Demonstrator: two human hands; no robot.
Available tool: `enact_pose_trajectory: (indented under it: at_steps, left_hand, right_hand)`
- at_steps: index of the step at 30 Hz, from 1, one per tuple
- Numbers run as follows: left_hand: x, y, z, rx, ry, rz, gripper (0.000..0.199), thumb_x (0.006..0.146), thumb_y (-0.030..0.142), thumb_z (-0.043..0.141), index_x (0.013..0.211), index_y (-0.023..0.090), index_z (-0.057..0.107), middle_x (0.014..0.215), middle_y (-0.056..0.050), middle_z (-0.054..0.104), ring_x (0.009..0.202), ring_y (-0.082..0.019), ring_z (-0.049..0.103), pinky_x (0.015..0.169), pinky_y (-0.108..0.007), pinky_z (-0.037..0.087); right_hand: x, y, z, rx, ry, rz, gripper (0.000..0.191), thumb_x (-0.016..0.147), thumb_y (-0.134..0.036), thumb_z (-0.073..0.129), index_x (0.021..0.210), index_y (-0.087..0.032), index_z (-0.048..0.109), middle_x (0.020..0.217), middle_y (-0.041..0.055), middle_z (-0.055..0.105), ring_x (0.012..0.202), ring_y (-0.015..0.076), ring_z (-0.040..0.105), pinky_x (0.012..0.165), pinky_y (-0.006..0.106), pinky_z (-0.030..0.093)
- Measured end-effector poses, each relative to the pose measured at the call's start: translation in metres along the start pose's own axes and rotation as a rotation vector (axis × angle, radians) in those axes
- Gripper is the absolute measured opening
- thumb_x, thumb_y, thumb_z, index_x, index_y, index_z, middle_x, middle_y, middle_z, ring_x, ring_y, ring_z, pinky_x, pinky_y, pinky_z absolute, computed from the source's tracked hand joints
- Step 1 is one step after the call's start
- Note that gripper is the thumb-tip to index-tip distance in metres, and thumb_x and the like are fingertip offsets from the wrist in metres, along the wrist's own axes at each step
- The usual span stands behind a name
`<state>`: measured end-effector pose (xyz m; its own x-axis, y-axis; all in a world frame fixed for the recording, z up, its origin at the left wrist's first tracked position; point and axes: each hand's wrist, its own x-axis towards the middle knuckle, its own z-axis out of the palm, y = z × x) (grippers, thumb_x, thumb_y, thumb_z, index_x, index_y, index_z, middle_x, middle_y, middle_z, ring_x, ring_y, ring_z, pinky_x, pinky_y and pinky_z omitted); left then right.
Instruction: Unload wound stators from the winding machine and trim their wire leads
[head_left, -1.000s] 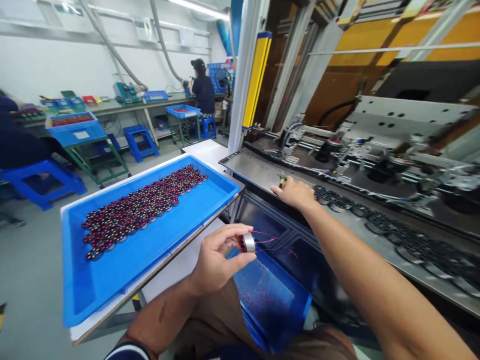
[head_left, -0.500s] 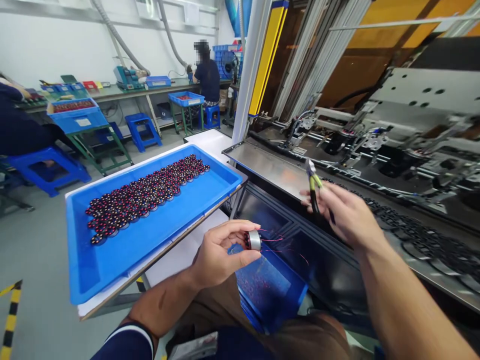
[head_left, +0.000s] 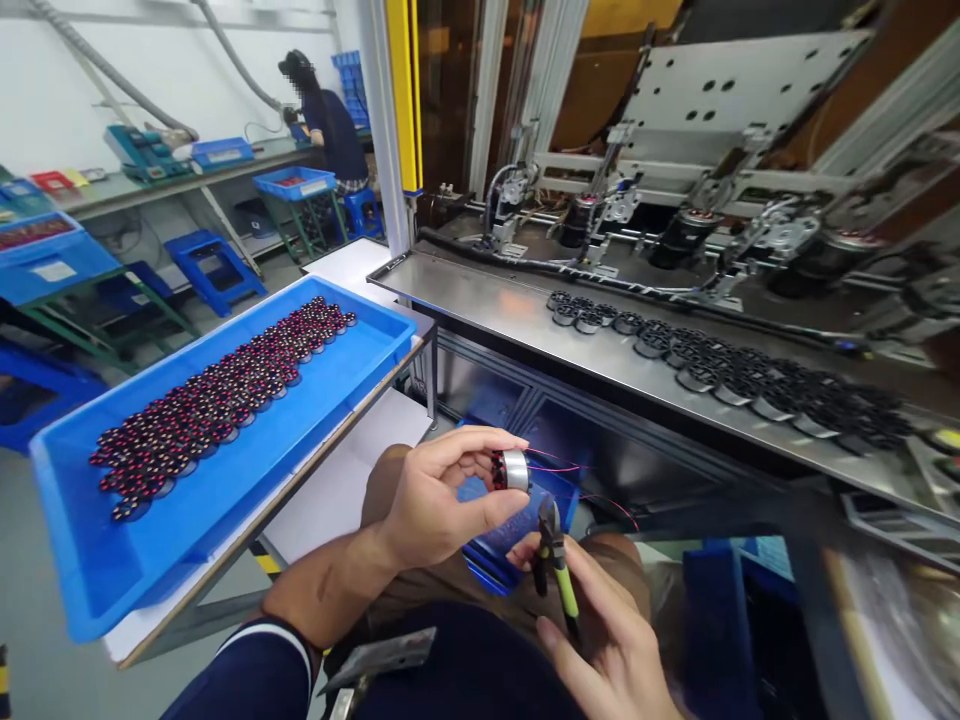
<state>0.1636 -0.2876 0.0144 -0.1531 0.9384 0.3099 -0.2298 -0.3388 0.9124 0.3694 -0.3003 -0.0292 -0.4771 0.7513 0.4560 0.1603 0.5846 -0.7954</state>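
Between its thumb and fingers, my left hand (head_left: 442,495) grips a small round metal part (head_left: 511,470) with a silver rim and dark and red windings. Thin red wires (head_left: 555,466) trail from it to the right. My right hand (head_left: 592,610) holds cutting pliers (head_left: 556,560) with green and black handles, their jaws pointing up just below and right of the part, apart from it. On the left, a blue tray (head_left: 360,375) bears many similar wound parts (head_left: 225,390) packed in rows.
Many black ring parts (head_left: 697,360) lie on the metal ledge (head_left: 465,290) before a machine (head_left: 690,230). A blue bin (head_left: 495,560) stands below my hands. A yellow post (head_left: 405,100) rises ahead. A seated person (head_left: 334,130) works at the far bench.
The view has turned right, showing more of the ledge. My right hand has brought the pliers down and left, close to the metal part. My left hand keeps its hold.
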Motion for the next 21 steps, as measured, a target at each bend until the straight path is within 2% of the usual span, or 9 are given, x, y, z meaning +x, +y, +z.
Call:
enact_pose_trajectory:
  at_steps: [6,10,15,19,21]
  left_hand:
    - [-0.0032,0.0018,0.0053,0.048,0.002,0.011,0.038,0.074,0.024,0.087,0.109,0.015,0.075,0.102,-0.01,0.075,0.08,-0.013,0.069,0.074,-0.021,0.058]
    - [-0.0047,0.0052,0.0041,0.078,0.019,0.033,0.038,0.073,0.025,0.087,0.108,0.013,0.075,0.103,-0.011,0.074,0.076,-0.012,0.067,0.069,-0.02,0.057]
    - [-0.0064,0.0063,0.0036,0.061,0.02,0.033,0.037,0.074,0.022,0.086,0.108,0.014,0.075,0.104,-0.011,0.074,0.077,-0.011,0.068,0.07,-0.019,0.056]
    - [-0.0072,0.0042,0.0031,-0.025,-0.005,0.015,0.039,0.074,0.023,0.086,0.111,0.016,0.074,0.11,-0.011,0.074,0.085,-0.015,0.071,0.075,-0.023,0.059]
    - [-0.0074,0.0034,0.0027,-0.064,-0.012,0.024,0.034,0.077,0.025,0.084,0.109,0.017,0.074,0.113,-0.012,0.073,0.094,-0.018,0.072,0.079,-0.026,0.061]
  right_hand:
    - [0.0027,-0.0014,0.0028,-0.075,0.032,-0.111,0.065,0.091,-0.015,0.059,0.153,-0.03,0.045,0.123,0.0083,0.072,0.105,0.0244,0.074,0.094,0.032,0.06]
    - [0.0069,-0.0021,0.0062,-0.045,0.032,-0.139,0.061,0.09,-0.012,0.06,0.149,-0.025,0.051,0.117,0.0109,0.073,0.099,0.0253,0.075,0.088,0.032,0.063]
    - [0.0044,0.0036,0.0049,-0.029,0.038,-0.127,0.053,0.09,-0.012,0.06,0.143,-0.022,0.059,0.106,0.0114,0.077,0.087,0.0253,0.077,0.08,0.033,0.066]
    - [0.0014,0.0072,0.0014,-0.086,0.037,-0.063,0.049,0.092,-0.015,0.061,0.14,-0.021,0.061,0.113,0.0128,0.076,0.085,0.0254,0.078,0.085,0.038,0.065]
    - [0.0011,0.0074,0.0004,-0.113,0.035,-0.063,0.052,0.091,-0.015,0.061,0.143,-0.021,0.058,0.118,0.0133,0.074,0.09,0.0262,0.077,0.088,0.038,0.064]
